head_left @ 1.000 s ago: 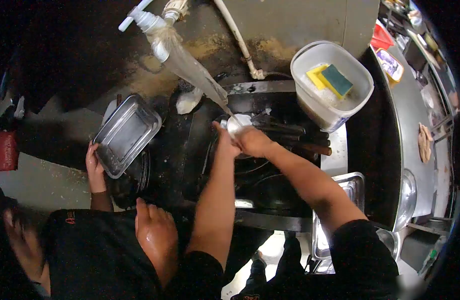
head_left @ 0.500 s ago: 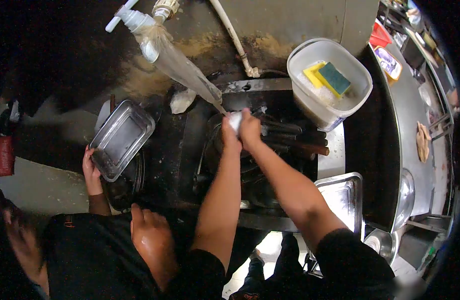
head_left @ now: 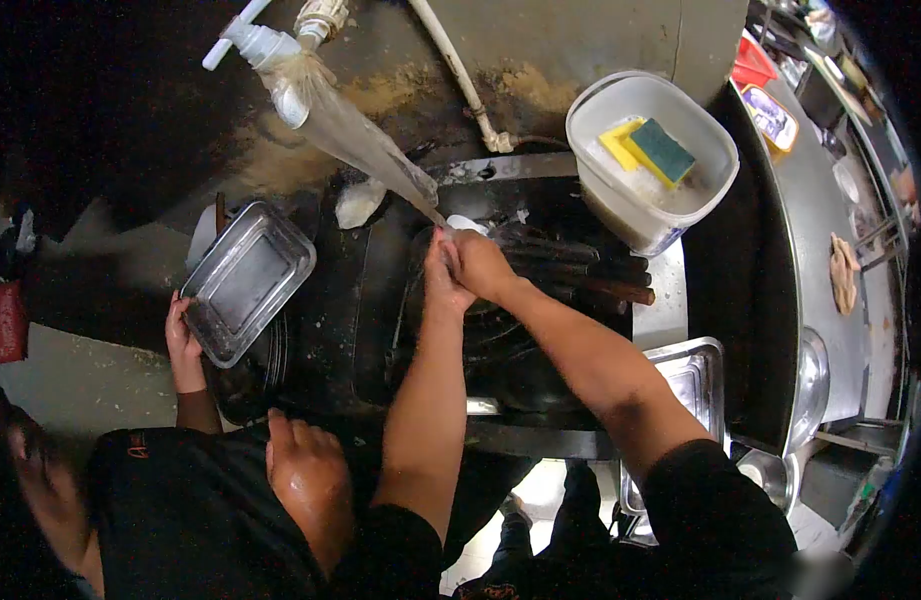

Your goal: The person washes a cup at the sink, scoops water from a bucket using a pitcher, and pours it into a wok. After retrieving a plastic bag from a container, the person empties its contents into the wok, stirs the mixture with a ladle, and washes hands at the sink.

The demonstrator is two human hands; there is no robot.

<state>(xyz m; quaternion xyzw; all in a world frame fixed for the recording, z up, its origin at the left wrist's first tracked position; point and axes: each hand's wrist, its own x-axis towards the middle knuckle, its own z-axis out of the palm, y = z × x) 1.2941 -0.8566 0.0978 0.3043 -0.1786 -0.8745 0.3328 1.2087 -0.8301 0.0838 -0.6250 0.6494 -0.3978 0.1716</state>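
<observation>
My left hand [head_left: 445,278] and my right hand [head_left: 482,262] are pressed together over the sink, fingers closed around a small white object [head_left: 467,224]. Only its pale rounded top shows past my fingers, so its kind cannot be made out. A thin stream of water runs onto my hands from a clear plastic bag [head_left: 355,130] tied over the tap [head_left: 265,47]. Beneath and to the right of my hands lie several dark pans with long handles [head_left: 620,285] in the sink [head_left: 380,330].
A white tub [head_left: 645,215] of suds with a yellow-and-green sponge [head_left: 660,152] stands at the back right. A metal tray [head_left: 695,372] lies nearer. On the left, a co-worker's hand [head_left: 183,345] holds a rectangular metal pan [head_left: 250,280]. A steel counter [head_left: 815,250] runs along the right.
My right hand has turned over and closed in against my left. The white object, earlier in view between my palms, now shows only at the top. The co-worker's pan has hardly moved.
</observation>
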